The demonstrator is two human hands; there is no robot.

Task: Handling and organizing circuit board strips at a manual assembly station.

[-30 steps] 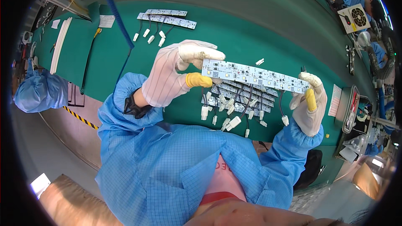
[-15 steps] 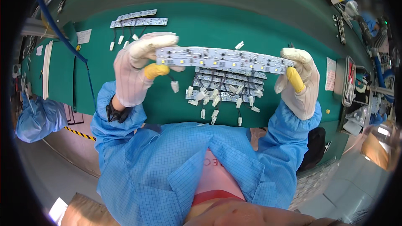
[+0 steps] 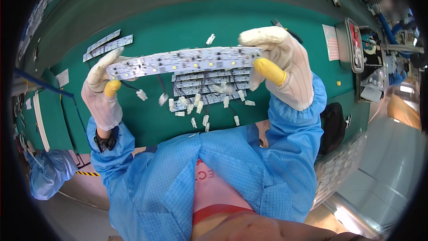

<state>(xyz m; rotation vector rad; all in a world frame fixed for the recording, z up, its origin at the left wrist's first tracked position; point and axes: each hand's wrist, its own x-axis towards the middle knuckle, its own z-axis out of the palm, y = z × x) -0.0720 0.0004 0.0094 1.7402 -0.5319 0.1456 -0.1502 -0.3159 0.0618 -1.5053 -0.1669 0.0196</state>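
Observation:
Stretched between my hands is a white LED circuit board strip [image 3: 187, 61], held up above the bench with its yellow LEDs showing. My left hand [image 3: 104, 89], in a white striped glove with a yellow thumb cover, pinches its left end. The right end is gripped between thumb and fingers of my right hand [image 3: 281, 67], gloved the same way. From the strip hang dark leads with white plug connectors [image 3: 141, 94]. Behind and below it lies a group of similar LED strips [image 3: 209, 102], partly hidden, their connectors spread toward me.
Two more LED strips [image 3: 109, 44] lie at the far left. A loose white connector [image 3: 210, 39] sits beyond the held strip. On the right are pliers [image 3: 277, 23], a printed sheet [image 3: 331, 42] and a metal tray [image 3: 349, 47]. Another person's blue sleeve [image 3: 51, 174] shows at left.
The view has shifted, so the bench things appear further left. Both hands and the held strip have moved left in the picture, and the strip's right end now tilts upward.

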